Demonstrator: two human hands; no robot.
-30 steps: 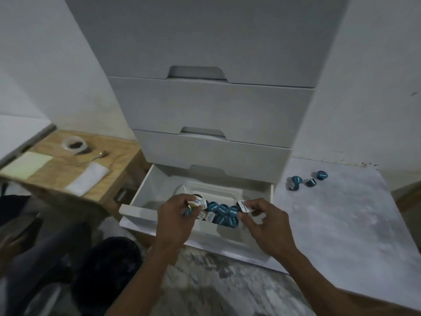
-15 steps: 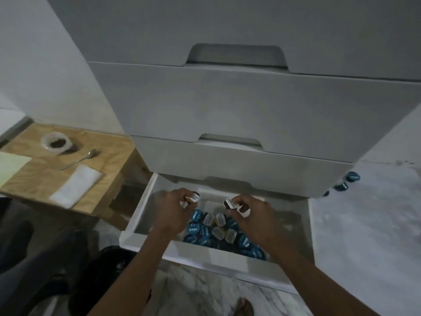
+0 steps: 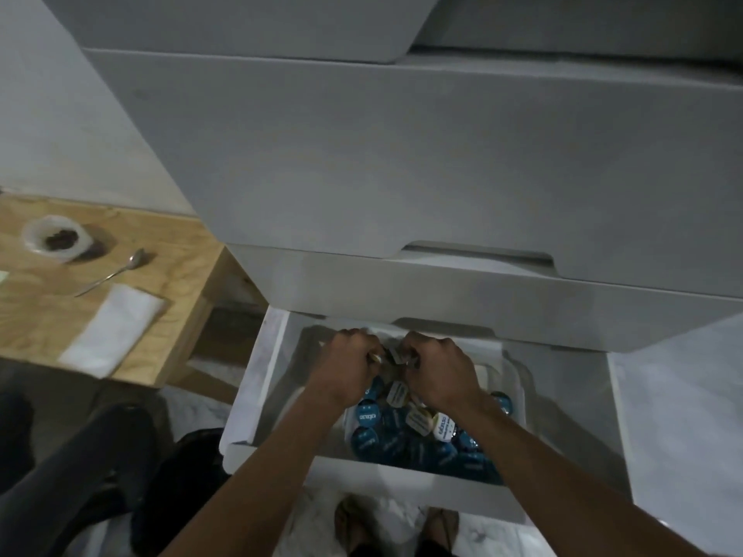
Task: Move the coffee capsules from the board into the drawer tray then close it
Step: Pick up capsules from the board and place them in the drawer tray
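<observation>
The bottom white drawer [image 3: 386, 486] stands pulled open. Inside it a tray [image 3: 516, 379] holds several blue and white coffee capsules [image 3: 406, 432] in a heap. My left hand [image 3: 347, 365] and my right hand [image 3: 436, 369] are deep in the drawer, close together over the back of the tray. Each hand is closed on capsules; white capsule lids show between the fingers. The board on the right [image 3: 683, 416] shows only its pale surface; any capsules on it are out of view.
Closed white drawers [image 3: 402, 174] overhang the open one just above my hands. A low wooden table [image 3: 169, 251] at left carries a small cup [image 3: 54, 237], a spoon [image 3: 114, 271] and a white napkin [image 3: 114, 329]. My feet [image 3: 398, 524] stand below the drawer front.
My head moved closer and lower over the drawer. Both hands went further back into the drawer and came together, still holding capsules. The capsules on the board left the view.
</observation>
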